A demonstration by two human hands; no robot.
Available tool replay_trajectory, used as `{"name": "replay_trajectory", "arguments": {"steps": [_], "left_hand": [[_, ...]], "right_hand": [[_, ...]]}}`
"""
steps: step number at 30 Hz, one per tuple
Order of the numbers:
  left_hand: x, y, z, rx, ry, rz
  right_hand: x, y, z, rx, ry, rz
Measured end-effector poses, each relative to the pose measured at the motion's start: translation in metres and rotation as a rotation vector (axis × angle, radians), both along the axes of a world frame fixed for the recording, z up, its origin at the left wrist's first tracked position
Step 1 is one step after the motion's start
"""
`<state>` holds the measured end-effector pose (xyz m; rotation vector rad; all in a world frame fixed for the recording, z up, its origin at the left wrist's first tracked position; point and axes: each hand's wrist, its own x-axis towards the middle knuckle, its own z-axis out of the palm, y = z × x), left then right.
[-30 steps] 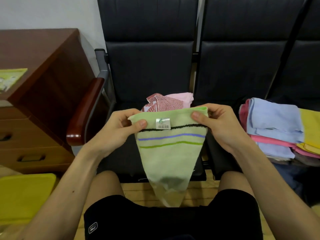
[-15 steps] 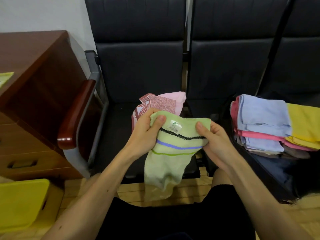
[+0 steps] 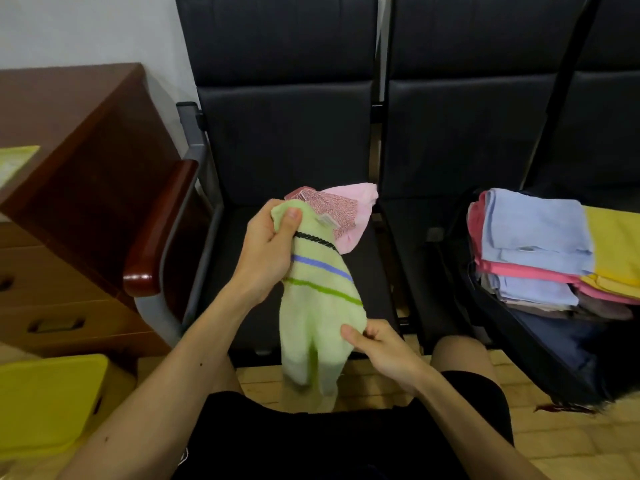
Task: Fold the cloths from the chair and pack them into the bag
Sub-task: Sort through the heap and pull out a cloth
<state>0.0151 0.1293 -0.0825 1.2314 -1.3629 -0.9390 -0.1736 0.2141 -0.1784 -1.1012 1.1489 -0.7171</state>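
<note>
Right, the left grip [image 3: 266,251] is wrapped round the top end of the green cloth [image 3: 318,306], with the thumb pressed on it just above the black cord trim. The right grip [image 3: 377,348] sits lower, thumb and curled fingers pinching the cloth's right edge below the green stripe. Between the two I see the cloth hanging bunched and narrow, a blue stripe and a green stripe across it, its loose end dangling in front of the black shorts [image 3: 346,441]. It's held in the air in front of the black chair [image 3: 287,140], clear of the seat. Behind it on that seat lies a pink cloth [image 3: 360,209] with a red patterned cloth [image 3: 334,211] on it, both rumpled. Over on the right the dark bag [image 3: 540,344] lies open, and a stack of folded cloths [image 3: 533,237] sits in it, blue on top, pink and grey layers under, yellow cloths [image 3: 613,244] touching them at the frame edge. Far left there's a wooden table [image 3: 69,133] with drawers, and a yellow box [image 3: 45,403] low down in front of it.
</note>
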Motion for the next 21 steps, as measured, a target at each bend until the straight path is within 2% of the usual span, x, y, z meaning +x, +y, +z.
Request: {"name": "replay_trajectory", "arguments": {"steps": [2, 4, 6, 7, 9, 12, 16, 18, 21], "left_hand": [[0.019, -0.009, -0.012, -0.06, -0.285, 0.084], [0.032, -0.016, -0.026, -0.023, -0.526, 0.109], [0.038, -0.019, -0.042, 0.058, -0.635, 0.092], [0.036, -0.019, -0.047, 0.103, -0.627, 0.077], [0.03, -0.017, -0.054, 0.204, -0.417, 0.053], [0.014, -0.008, -0.059, 0.454, 0.161, -0.007], [0.003, 0.016, -0.072, 0.642, 0.698, -0.307], [-0.003, 0.029, -0.083, 0.676, 0.832, -0.453], [-0.01, 0.043, -0.099, 0.799, 0.904, -0.64]], "right_hand": [[-0.005, 0.001, 0.006, 0.021, -0.05, -0.005], [-0.011, -0.001, 0.017, 0.073, -0.174, -0.037], [-0.014, -0.004, 0.03, 0.149, -0.373, -0.054], [-0.014, -0.005, 0.04, 0.176, -0.454, -0.05], [-0.01, -0.006, 0.062, 0.191, -0.513, -0.071], [-0.004, -0.008, 0.086, 0.175, -0.527, -0.151], [-0.004, -0.014, 0.105, 0.128, -0.548, -0.2], [-0.005, -0.016, 0.112, 0.107, -0.554, -0.229], [-0.007, -0.022, 0.118, 0.108, -0.572, -0.306]]}}
